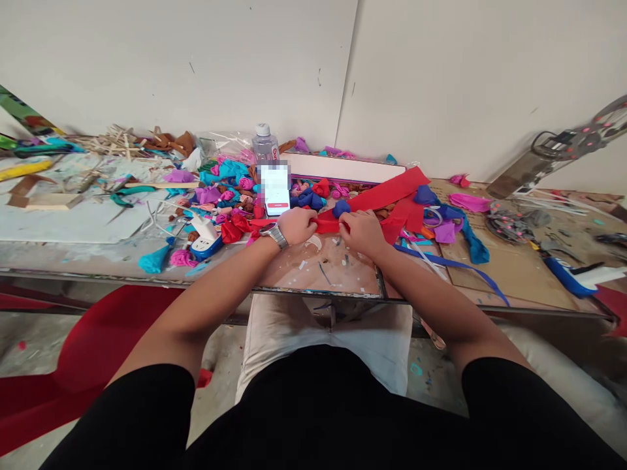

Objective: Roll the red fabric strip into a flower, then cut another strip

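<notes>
My left hand (296, 226), with a metal watch (274, 235) on its wrist, is closed on one end of a red fabric strip (326, 223). A short way to the right, my right hand (361, 231) pinches the same strip, which spans the gap between the hands. Beyond my right hand, wide red fabric (399, 192) runs up and to the right; whether it is one piece with the strip I cannot tell. Just behind the strip sits a dark blue fabric bud (341, 208). A lit phone (275, 189) stands behind my left hand.
Rolled fabric flowers (235, 173) in several colours heap along the back of the table. A water bottle (265, 145) stands among them. At left lie a power strip (206, 245) and green scissors (127, 196). A blue ribbon (455, 267) and a grey bottle (522, 163) are at right.
</notes>
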Demonstrator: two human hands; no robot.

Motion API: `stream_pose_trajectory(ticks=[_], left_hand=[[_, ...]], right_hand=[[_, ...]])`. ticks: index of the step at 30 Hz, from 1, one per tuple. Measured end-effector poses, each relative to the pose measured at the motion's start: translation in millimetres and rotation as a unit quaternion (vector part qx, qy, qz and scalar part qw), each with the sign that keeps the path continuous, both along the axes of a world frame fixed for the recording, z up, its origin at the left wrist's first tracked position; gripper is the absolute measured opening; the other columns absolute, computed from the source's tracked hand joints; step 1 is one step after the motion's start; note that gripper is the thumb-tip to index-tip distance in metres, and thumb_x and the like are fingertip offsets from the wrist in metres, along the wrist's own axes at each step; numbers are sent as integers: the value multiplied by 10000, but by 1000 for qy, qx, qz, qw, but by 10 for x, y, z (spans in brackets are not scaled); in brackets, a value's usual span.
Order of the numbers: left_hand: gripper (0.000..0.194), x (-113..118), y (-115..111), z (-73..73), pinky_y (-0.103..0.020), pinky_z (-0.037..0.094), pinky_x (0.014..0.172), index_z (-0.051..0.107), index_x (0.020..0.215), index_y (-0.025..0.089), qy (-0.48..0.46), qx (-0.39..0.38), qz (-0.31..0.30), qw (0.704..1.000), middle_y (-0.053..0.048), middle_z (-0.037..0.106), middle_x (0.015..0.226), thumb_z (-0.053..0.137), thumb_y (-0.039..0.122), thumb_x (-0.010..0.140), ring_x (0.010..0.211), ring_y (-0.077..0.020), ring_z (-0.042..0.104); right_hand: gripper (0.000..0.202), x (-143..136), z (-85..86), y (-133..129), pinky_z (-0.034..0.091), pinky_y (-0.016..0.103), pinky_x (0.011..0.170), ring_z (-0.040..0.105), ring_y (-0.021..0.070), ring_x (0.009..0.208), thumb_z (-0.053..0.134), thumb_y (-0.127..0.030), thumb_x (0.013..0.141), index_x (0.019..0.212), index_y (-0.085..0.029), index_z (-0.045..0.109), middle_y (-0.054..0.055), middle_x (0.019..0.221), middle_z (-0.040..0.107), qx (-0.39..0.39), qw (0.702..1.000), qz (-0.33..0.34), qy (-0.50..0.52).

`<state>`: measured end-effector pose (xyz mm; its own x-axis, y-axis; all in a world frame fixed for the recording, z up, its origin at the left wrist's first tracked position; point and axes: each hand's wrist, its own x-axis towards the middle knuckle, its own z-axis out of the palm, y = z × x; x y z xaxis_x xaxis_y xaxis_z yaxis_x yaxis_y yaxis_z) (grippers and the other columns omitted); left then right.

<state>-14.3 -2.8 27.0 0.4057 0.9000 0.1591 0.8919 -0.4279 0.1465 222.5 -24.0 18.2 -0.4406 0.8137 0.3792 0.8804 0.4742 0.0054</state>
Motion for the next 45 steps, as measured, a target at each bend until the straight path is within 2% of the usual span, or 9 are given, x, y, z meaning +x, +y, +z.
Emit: stream_pose_trajectory(ticks=[3, 8, 12, 22, 25, 28, 34, 41, 45], left_hand=[[380, -13, 9, -9, -381, 494, 783, 785, 1144, 216, -9, 0, -10, 1000, -127, 809, 1042, 486, 328, 939, 986, -318, 750], [351, -4, 8, -54, -369, 475, 763, 773, 1087, 203, -41, -3, -97, 994, -123, 800, 1008, 499, 383, 959, 912, -294, 734], [342, 7, 20, -90, -360, 465, 759, 768, 1002, 201, -54, -2, -148, 988, -123, 787, 958, 463, 355, 975, 871, -269, 715], [310, -10, 23, -49, -363, 464, 745, 783, 1001, 218, -30, -4, -26, 999, -112, 801, 967, 492, 305, 934, 910, -296, 733], [309, -15, 38, -59, -361, 463, 733, 781, 979, 218, -24, 1, -13, 1000, -113, 803, 962, 486, 293, 928, 915, -296, 736], [306, -11, 35, -67, -361, 464, 738, 780, 985, 218, -33, 1, -29, 999, -110, 801, 956, 491, 294, 918, 904, -291, 732], [269, 30, -4, -96, -368, 442, 727, 751, 960, 205, -41, 3, -131, 991, -114, 779, 919, 520, 335, 921, 846, -278, 710], [303, 43, 2, -126, -364, 385, 678, 749, 950, 211, -57, 12, -141, 988, -102, 761, 839, 509, 396, 965, 747, -252, 670], [342, 51, -26, -102, -364, 377, 667, 751, 903, 211, -62, 8, -160, 985, -100, 749, 794, 512, 444, 976, 713, -241, 651]], right_hand=[[204, 16, -53, 49, 341, 400, 863, 624, 292, 939, 530, -284, 1011, 1018, -190, 710, 125, 980, 779, 0, 998, 39, 43], [181, 9, -104, 72, 381, 392, 864, 624, 279, 952, 531, -272, 1017, 1013, -201, 697, 109, 1003, 768, -22, 988, 120, 95], [189, -9, -117, 55, 383, 380, 859, 638, 267, 952, 531, -287, 1024, 1012, -203, 699, 97, 1007, 774, -41, 983, 142, 108], [116, 4, -113, 69, 355, 373, 799, 619, 257, 842, 592, -259, 911, 894, -197, 688, 90, 875, 748, -17, 991, 86, 105], [123, 7, -113, 69, 354, 375, 800, 618, 257, 839, 591, -267, 917, 892, -200, 691, 87, 864, 746, -14, 991, 81, 107], [129, 7, -116, 67, 356, 379, 809, 626, 262, 854, 587, -267, 926, 906, -200, 695, 90, 888, 756, -17, 990, 87, 106], [146, -8, -115, 55, 365, 385, 827, 640, 273, 891, 572, -261, 949, 952, -201, 705, 97, 920, 768, -28, 990, 102, 96], [258, -16, -116, 50, 376, 411, 891, 670, 281, 982, 558, -373, 1028, 1031, -197, 746, 102, 1060, 808, -34, 987, 125, 100], [288, -11, -135, 55, 370, 424, 926, 661, 276, 985, 530, -368, 1050, 1016, -200, 761, 108, 1047, 803, -37, 985, 149, 83]])
